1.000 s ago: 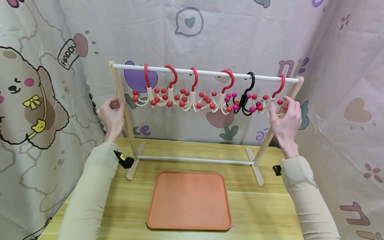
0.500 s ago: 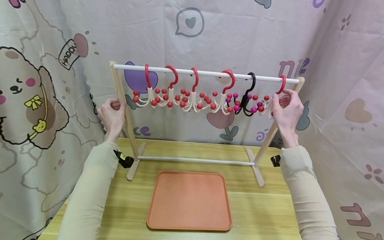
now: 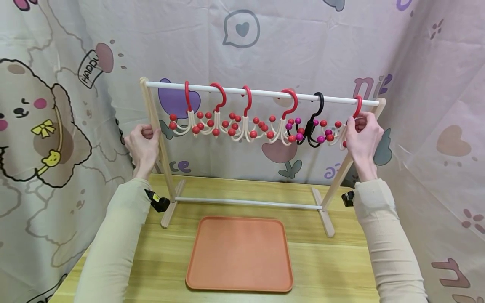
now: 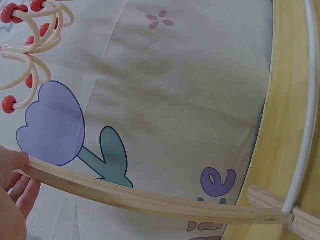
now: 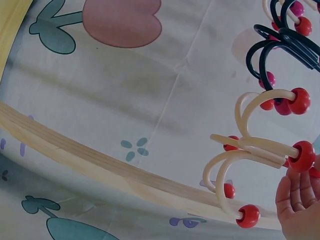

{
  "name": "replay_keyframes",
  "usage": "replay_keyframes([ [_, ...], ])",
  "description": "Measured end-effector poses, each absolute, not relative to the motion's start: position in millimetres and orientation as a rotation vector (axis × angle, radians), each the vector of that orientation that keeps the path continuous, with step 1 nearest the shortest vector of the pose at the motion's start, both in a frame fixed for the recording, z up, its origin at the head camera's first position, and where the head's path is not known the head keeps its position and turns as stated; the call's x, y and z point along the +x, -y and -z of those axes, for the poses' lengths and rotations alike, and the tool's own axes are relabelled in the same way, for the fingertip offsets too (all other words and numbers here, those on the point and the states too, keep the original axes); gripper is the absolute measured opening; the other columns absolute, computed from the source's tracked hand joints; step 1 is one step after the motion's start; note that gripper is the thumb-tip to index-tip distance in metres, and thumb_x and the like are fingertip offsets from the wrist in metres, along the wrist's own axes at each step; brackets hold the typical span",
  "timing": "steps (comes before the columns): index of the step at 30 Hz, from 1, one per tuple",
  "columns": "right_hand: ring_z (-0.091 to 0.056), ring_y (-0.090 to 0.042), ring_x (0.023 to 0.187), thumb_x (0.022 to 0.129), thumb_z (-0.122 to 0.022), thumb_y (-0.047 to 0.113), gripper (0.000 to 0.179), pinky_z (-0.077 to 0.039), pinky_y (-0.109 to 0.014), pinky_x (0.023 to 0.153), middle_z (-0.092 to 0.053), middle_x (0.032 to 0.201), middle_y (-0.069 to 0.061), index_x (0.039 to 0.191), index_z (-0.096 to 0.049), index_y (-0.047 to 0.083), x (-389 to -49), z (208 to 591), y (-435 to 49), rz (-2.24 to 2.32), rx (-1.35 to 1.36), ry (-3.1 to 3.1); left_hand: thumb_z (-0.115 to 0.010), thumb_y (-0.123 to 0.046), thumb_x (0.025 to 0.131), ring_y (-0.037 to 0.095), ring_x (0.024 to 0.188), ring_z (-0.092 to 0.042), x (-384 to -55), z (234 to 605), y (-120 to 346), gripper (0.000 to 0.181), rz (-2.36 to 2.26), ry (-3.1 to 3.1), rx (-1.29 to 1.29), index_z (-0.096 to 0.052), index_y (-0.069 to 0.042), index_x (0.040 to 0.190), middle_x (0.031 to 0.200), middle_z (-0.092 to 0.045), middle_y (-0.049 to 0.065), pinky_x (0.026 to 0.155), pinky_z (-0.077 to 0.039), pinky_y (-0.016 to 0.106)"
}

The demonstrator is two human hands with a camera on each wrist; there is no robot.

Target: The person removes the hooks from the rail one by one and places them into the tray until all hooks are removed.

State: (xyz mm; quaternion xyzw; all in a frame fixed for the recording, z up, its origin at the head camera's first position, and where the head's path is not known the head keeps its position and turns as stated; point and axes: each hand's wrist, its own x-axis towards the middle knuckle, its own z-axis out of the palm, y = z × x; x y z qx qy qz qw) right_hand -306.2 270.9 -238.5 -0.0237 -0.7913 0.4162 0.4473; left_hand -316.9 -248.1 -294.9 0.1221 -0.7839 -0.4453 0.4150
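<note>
My left hand (image 3: 143,145) grips the left wooden post (image 3: 166,168) of a rack between thumb and fingers, also plain in the left wrist view. Several hook hangers with curved cream arms and red ball tips dangle from the rack's white top rail (image 3: 261,92). Among them is one black hanger (image 3: 310,126) with magenta balls. At the right end, my right hand (image 3: 363,136) holds the last red hook hanger (image 3: 358,105) low on its hook, which stays over the rail. The right wrist view shows its cream arms (image 5: 260,150) beside the fingers (image 5: 295,195).
An orange tray (image 3: 239,254) lies on the wooden table (image 3: 322,269) in front of the rack. A lower white rail (image 3: 246,203) joins the rack's feet. Behind and at both sides hangs a printed curtain (image 3: 295,46).
My right hand has moved up from the arms of the rightmost hanger to the base of its red hook, and its fingers have closed there. The left hand stays on the post.
</note>
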Motion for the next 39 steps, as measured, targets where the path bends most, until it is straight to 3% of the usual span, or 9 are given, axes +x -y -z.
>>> replay_keyframes([
  [6, -0.049, 0.01, 0.076, 0.101, -0.055, 0.029, 0.037, -0.043, -0.008, 0.075, -0.069, 0.109, -0.017, 0.127, -0.063, 0.003, -306.3, 236.2, -271.3, -1.011, -0.048, 1.968, -0.071, -0.017, 0.092, -0.016, 0.067, -0.041, -317.0, 294.9, 248.0, 0.026, 1.11, 1.969, 0.304, -0.071, 0.002, 0.111, 0.105, -0.076, 0.022, 0.103, -0.043, 0.038],
  [16, -0.05, 0.011, 0.076, 0.101, -0.056, 0.033, 0.039, -0.045, -0.009, 0.077, -0.07, 0.112, -0.017, 0.126, -0.064, 0.004, -303.7, 235.2, -269.5, -0.996, -0.047, 1.967, -0.07, -0.017, 0.093, -0.015, 0.067, -0.041, -316.3, 295.2, 247.9, 0.026, 1.096, 1.98, 0.294, -0.071, 0.001, 0.112, 0.105, -0.076, 0.021, 0.101, -0.045, 0.038],
  [28, -0.048, 0.015, 0.075, 0.1, -0.058, 0.028, 0.035, -0.045, -0.008, 0.076, -0.072, 0.113, -0.017, 0.123, -0.065, 0.002, -304.9, 229.2, -271.0, -0.974, -0.049, 1.924, -0.07, -0.017, 0.094, 0.026, 0.092, -0.062, -315.7, 294.0, 246.8, 0.027, 1.095, 1.981, 0.293, -0.07, 0.003, 0.111, 0.105, -0.075, 0.023, 0.105, -0.041, 0.041],
  [39, -0.051, 0.015, 0.077, 0.1, -0.057, 0.028, 0.036, -0.048, -0.01, 0.079, -0.073, 0.113, -0.018, 0.121, -0.065, 0.001, -302.2, 229.1, -271.5, -0.98, -0.049, 1.882, -0.069, -0.016, 0.094, 0.032, 0.096, -0.064, -316.0, 294.4, 246.7, 0.027, 1.098, 1.983, 0.282, -0.07, 0.004, 0.112, 0.106, -0.075, 0.024, 0.105, -0.041, 0.042],
])
